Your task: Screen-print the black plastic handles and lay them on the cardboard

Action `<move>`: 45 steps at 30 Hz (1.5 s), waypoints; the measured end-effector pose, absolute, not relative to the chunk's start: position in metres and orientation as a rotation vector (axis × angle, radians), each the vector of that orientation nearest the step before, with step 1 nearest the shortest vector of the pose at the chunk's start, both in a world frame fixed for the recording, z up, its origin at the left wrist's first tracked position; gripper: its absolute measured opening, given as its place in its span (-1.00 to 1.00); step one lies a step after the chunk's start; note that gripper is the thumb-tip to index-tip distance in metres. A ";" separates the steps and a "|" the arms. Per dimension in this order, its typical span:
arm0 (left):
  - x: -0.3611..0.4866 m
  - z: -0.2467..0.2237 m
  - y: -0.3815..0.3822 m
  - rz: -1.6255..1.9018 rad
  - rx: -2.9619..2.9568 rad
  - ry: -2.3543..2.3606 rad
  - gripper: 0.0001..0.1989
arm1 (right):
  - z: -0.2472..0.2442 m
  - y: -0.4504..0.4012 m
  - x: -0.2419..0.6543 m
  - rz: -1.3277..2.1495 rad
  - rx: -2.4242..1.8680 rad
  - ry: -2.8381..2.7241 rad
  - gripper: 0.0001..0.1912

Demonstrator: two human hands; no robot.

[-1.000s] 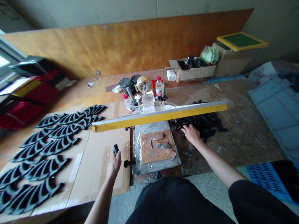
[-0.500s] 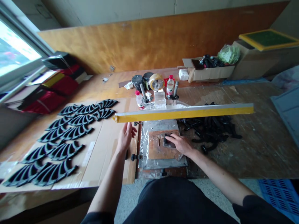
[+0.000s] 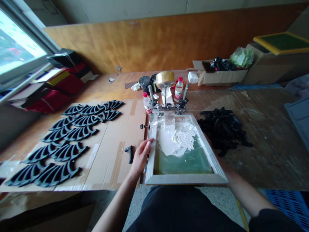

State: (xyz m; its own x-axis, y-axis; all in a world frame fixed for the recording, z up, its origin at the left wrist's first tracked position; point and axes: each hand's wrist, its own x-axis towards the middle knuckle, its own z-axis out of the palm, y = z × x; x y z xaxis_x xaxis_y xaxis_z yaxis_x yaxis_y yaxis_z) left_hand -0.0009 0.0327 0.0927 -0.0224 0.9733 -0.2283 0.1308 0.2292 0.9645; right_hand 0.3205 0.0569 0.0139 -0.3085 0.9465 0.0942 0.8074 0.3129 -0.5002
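Observation:
A silk-screen frame (image 3: 187, 179) with a metal border and green mesh lies low over the printing base in front of me. White ink (image 3: 180, 137) is spread thickly over the upper mesh. My left hand (image 3: 141, 158) is at the frame's left side, thumb on the edge and fingers curled against it. Close to this hand, a single black curved part (image 3: 130, 154) rests on the cardboard. The frame's right side hides most of my right hand; its forearm (image 3: 243, 185) shows. A metal hinge clamp (image 3: 166, 108) is at the frame's far end.
Rows of black ribbed parts (image 3: 58, 175) lie on the cardboard (image 3: 103, 167) at left. A heap of black parts (image 3: 223, 127) is right of the frame. Bottles (image 3: 178, 88), dark tubs (image 3: 145, 83) and a tape roll (image 3: 165, 79) stand behind. An open carton (image 3: 223, 76) sits at back right.
The raised screen frame has swung down over the base, covering the plate my right hand was touching. My left hand has moved to the frame's left edge, my right to its right side.

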 end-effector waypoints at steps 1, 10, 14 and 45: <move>-0.002 0.080 0.026 0.939 1.112 1.430 -0.46 | 0.018 0.063 0.334 0.475 -1.660 -2.127 -0.67; 0.002 0.006 0.023 0.783 1.185 1.579 -0.36 | 0.073 0.124 0.249 0.146 -1.477 -2.194 -0.44; -0.003 -0.001 0.027 0.744 1.195 1.593 -0.40 | 0.066 0.107 0.218 0.246 -1.480 -2.534 -0.89; 0.002 0.101 0.037 1.072 0.969 1.326 -0.54 | 0.098 0.152 0.328 0.388 -1.652 -1.899 -0.68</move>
